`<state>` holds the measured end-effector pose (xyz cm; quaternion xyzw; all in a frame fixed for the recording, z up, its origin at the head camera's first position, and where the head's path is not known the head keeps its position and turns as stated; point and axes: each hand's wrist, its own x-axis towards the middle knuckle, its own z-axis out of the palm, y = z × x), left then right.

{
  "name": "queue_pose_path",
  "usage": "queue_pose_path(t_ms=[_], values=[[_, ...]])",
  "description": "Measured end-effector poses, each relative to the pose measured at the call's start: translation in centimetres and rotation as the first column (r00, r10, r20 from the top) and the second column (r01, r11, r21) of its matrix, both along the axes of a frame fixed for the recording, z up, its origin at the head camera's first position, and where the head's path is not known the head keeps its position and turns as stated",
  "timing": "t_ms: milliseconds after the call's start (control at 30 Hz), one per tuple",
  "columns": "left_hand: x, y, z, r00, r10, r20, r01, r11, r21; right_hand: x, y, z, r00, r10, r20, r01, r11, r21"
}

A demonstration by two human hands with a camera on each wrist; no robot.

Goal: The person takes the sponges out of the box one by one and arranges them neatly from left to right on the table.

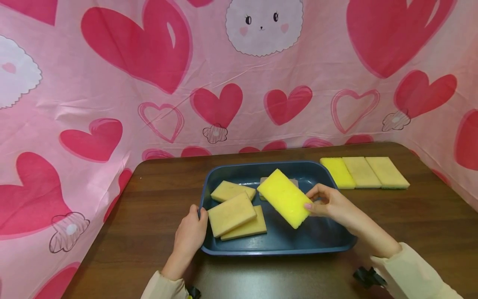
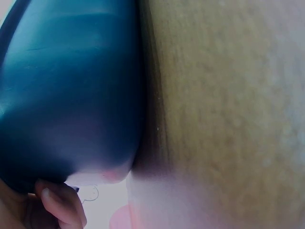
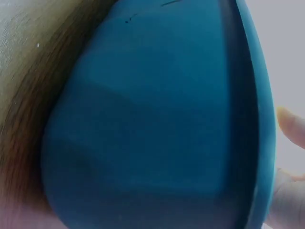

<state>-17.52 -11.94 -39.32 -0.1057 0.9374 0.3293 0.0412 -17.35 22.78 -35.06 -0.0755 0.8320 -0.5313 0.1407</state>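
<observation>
While above the tray (image 1: 317,238) — yellow sponge (image 1: 284,197), edge between right fingers (image 1: 320,189).

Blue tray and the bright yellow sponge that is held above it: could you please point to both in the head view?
Blue tray (image 1: 278,251), head view: middle of its near rim.
Bright yellow sponge (image 1: 285,199), head view: middle of its visible face.

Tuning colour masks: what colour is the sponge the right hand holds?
The held sponge is bright yellow; clearest in head view.
</observation>
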Motion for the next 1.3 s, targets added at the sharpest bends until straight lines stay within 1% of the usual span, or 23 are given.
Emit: queue_pose_path(t_ms=[167,367,533,733,900,1033,1300], values=[[0.0,0.0,-0.1,1.0,-0.001,-0.004,0.001,1.0,-0.009,0.2,0.7,-0.2,1.0,-0.019,-0.008,0.019,1.0,-0.019],[0.1,0.1,-0.1,1.0,0.003,0.0,-0.003,1.0,-0.016,0.4,1.6,-0.6,0.998,-0.055,0.011,0.055,0.998,-0.031],[0.2,0.0,-0.1,1.0,0.006,0.009,-0.006,1.0,-0.008,0.4,2.4,-1.1,0.997,-0.072,0.006,0.072,0.997,-0.041],[0.3,0.1,-0.2,1.0,0.002,0.002,-0.002,1.0,0.006,0.6,3.3,-1.2,0.994,-0.107,0.007,0.107,0.994,-0.009],[0.3,0.1,-0.4,1.0,-0.001,-0.018,0.001,1.0,-0.003,0.7,4.1,-1.4,0.991,-0.133,0.007,0.133,0.991,0.003],[0.4,0.1,-0.5,1.0,0.001,-0.024,-0.002,1.0,-0.008,0.9,4.8,-1.5,0.988,-0.153,-0.011,0.153,0.988,-0.01],[0.3,0.2,-0.6,1.0,0.008,-0.029,-0.008,1.0,-0.022,1.4,6.9,-1.6,0.98,-0.193,-0.04,0.194,0.981,0.03]])
